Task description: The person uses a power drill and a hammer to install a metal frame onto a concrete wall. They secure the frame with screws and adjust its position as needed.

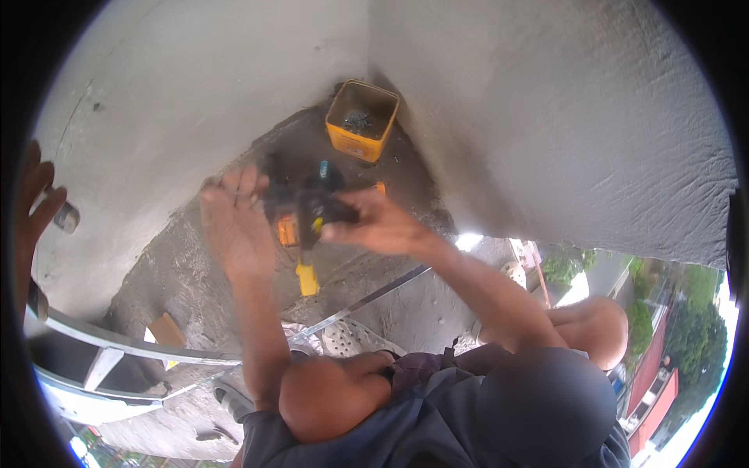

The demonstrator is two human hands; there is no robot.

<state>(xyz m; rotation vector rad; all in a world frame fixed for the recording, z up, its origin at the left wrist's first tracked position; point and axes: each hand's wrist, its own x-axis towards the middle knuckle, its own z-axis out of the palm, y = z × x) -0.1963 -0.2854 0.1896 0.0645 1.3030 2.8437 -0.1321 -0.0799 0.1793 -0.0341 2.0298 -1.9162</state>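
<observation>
My right hand (373, 222) comes in from the right, thumb and fingers closed on a black tool (335, 209) with a yellow mark; motion blur hides its exact kind. My left hand (234, 195) is up on the tool's left side, palm down, its fingers smeared by motion, so whether they touch anything is unclear. Beneath the hands, on the rough concrete floor, lie an orange piece (287, 231) and a yellow flat-ended piece (307, 279). A small teal cylinder (324, 168) shows just beyond the black tool.
A square yellow bucket (359, 144) with small metal pieces inside stands in the wall corner. A long metal bar (367, 298) crosses the floor before my knees. At the left are a ladder (140, 351) and another person's hand (37, 203) near a metal-ended object (66, 218).
</observation>
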